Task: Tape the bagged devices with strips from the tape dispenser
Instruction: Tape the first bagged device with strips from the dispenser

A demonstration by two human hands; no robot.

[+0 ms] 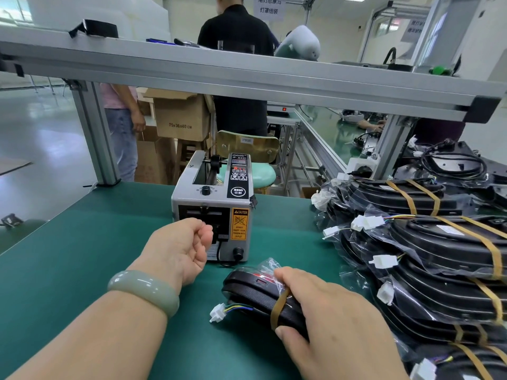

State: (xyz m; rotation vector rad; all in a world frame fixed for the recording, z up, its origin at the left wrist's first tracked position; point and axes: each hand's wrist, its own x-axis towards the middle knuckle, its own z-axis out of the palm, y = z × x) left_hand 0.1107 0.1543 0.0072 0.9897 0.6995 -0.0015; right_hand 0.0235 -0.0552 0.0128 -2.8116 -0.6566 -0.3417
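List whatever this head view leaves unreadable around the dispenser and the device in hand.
All in the head view:
1. Tape dispenser outlet: curled fingers of the left hand cover it, so any strip there is hidden.
2. Bagged device: the right hand gripping it hides its right part.
3. Stack of taped devices: cut off by the right and bottom edges; no count possible.
4. Dispenser display: digits too small to read.
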